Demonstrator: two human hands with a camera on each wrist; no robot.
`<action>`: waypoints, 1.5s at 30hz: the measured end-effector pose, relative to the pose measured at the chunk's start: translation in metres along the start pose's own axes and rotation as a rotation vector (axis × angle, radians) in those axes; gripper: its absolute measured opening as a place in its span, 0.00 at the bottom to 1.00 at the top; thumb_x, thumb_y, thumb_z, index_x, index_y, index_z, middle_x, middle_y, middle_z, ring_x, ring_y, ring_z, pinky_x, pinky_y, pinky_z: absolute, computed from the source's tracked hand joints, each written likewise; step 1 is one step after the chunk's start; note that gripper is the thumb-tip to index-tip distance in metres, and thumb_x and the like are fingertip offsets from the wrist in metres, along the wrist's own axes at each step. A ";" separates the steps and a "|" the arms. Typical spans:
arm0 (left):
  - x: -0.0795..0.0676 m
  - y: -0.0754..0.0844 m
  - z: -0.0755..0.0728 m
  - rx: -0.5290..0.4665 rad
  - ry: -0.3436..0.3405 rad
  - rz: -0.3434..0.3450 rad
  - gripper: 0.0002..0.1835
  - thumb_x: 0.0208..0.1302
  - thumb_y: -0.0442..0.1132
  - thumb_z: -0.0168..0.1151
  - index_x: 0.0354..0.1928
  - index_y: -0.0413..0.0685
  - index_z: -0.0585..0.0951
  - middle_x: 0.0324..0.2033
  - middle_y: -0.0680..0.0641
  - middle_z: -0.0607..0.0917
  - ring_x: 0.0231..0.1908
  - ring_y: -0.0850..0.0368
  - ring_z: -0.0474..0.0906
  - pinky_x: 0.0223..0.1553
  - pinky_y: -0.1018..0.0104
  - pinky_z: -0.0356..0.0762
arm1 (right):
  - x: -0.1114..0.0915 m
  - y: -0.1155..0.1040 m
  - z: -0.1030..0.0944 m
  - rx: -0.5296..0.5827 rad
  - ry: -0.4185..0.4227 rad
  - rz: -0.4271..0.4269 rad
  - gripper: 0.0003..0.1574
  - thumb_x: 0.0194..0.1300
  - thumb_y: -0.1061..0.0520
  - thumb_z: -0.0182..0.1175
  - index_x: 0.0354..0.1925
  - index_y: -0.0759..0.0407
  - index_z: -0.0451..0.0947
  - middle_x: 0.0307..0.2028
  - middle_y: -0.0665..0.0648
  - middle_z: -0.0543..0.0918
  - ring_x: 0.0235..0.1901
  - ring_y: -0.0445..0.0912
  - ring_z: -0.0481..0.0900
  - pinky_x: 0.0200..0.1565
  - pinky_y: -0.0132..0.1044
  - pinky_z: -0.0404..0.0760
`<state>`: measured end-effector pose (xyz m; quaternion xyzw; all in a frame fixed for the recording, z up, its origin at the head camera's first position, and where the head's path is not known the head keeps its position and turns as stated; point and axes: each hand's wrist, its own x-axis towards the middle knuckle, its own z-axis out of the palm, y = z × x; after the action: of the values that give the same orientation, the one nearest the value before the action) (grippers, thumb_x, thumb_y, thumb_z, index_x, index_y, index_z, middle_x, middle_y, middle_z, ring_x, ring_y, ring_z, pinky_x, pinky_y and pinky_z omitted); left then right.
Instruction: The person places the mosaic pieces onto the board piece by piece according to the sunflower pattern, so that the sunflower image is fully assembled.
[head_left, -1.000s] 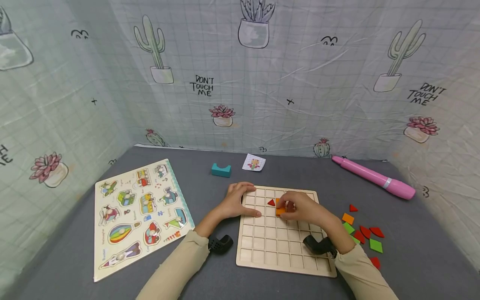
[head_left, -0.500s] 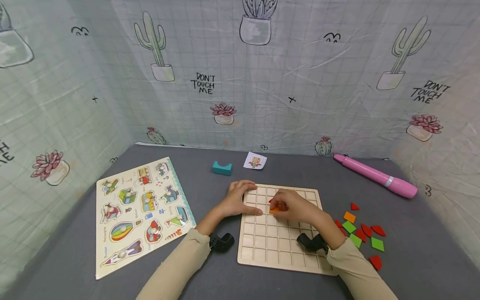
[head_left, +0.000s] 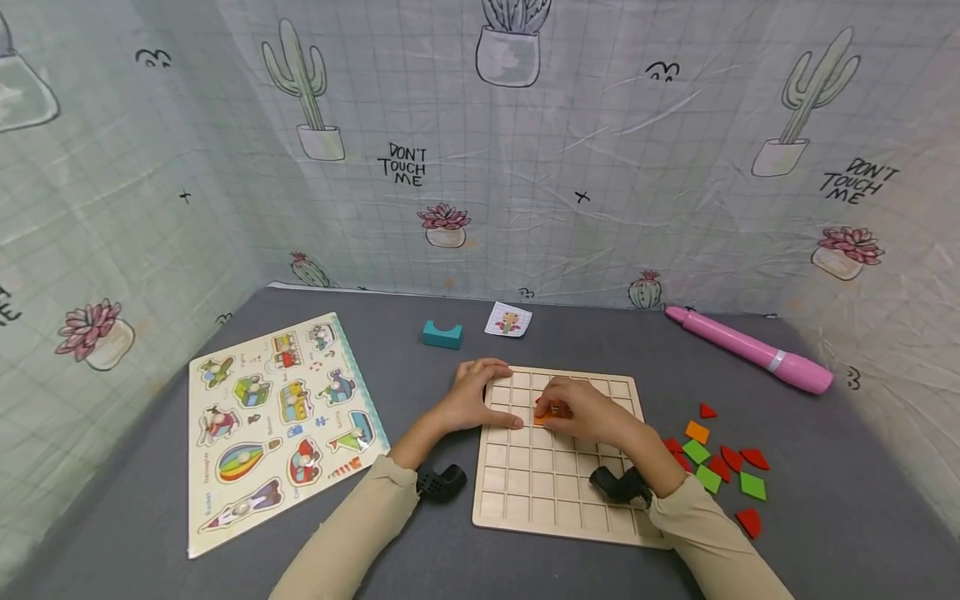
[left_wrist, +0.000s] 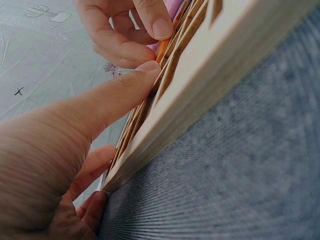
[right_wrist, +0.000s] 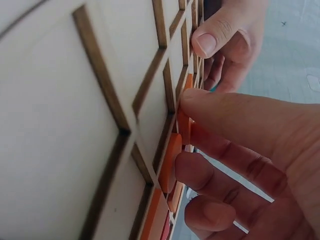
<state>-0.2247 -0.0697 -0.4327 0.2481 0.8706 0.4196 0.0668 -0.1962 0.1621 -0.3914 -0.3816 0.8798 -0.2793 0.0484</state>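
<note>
In the fingers of the right hand (head_left: 591, 412): a small orange piece (head_left: 542, 420), pinched between thumb and fingertips with no free gap, low at the upper-left part of the gridded wooden board (head_left: 517, 505). At the board's left edge: the left hand (head_left: 467, 403), with fingers and thumb spread well apart, thumb-tip on the face, apparently just steadying. Bear down lightly there so as not to let the board skid on the worktop (head_left: 437, 552). Square the orange piece to the grid ridges before pressing. In the right wrist view, close beside other orange pieces (right_wrist: 171, 159), so lower gently and avoid nudging them loose. Press near the middle, then lift straight off without dragging. Whether fully seated: hard to tell behind the fingers. Afterwards, check against the small printed card (head_left: 508, 320) beyond the board, and leave the loose pieces (head_left: 752, 486) on the right alone meanwhile.
</note>
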 end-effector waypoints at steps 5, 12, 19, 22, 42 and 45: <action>0.000 0.001 0.001 -0.005 0.017 0.010 0.40 0.45 0.46 0.80 0.61 0.41 0.75 0.64 0.44 0.69 0.63 0.44 0.54 0.62 0.46 0.58 | 0.002 -0.002 -0.001 -0.003 -0.007 0.021 0.04 0.59 0.65 0.68 0.35 0.62 0.83 0.35 0.55 0.80 0.31 0.43 0.72 0.35 0.33 0.74; 0.000 -0.001 0.002 0.000 0.013 0.013 0.40 0.46 0.46 0.79 0.62 0.41 0.75 0.65 0.44 0.69 0.63 0.43 0.54 0.62 0.46 0.58 | -0.002 -0.001 -0.002 0.011 -0.023 0.020 0.05 0.60 0.66 0.67 0.37 0.62 0.83 0.38 0.57 0.79 0.31 0.44 0.72 0.35 0.35 0.75; -0.002 0.000 0.001 -0.016 0.016 0.003 0.40 0.45 0.46 0.80 0.61 0.40 0.75 0.65 0.44 0.69 0.63 0.43 0.54 0.62 0.46 0.57 | -0.013 0.003 -0.008 0.028 -0.027 0.034 0.06 0.59 0.65 0.68 0.37 0.59 0.83 0.40 0.55 0.79 0.34 0.45 0.72 0.37 0.35 0.75; -0.003 0.000 0.001 -0.028 0.020 0.005 0.40 0.44 0.45 0.80 0.61 0.40 0.75 0.65 0.43 0.69 0.64 0.43 0.53 0.62 0.46 0.57 | -0.021 0.008 -0.012 0.051 0.001 0.012 0.06 0.59 0.66 0.68 0.36 0.60 0.83 0.36 0.55 0.79 0.30 0.44 0.71 0.32 0.34 0.74; -0.003 -0.001 -0.002 -0.017 0.005 0.001 0.40 0.46 0.45 0.79 0.62 0.40 0.75 0.66 0.43 0.68 0.65 0.42 0.51 0.63 0.44 0.56 | -0.085 0.036 -0.044 0.029 0.134 0.112 0.06 0.61 0.65 0.66 0.39 0.60 0.82 0.32 0.48 0.77 0.28 0.36 0.70 0.31 0.33 0.76; -0.002 0.000 -0.001 -0.018 0.006 0.009 0.40 0.45 0.45 0.79 0.62 0.40 0.75 0.66 0.43 0.68 0.65 0.42 0.51 0.63 0.44 0.56 | -0.093 0.038 -0.048 0.014 0.143 0.136 0.06 0.61 0.65 0.66 0.38 0.60 0.83 0.32 0.47 0.77 0.29 0.35 0.71 0.33 0.34 0.77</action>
<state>-0.2233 -0.0712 -0.4324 0.2503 0.8658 0.4285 0.0646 -0.1696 0.2696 -0.3835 -0.2999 0.9028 -0.3081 0.0071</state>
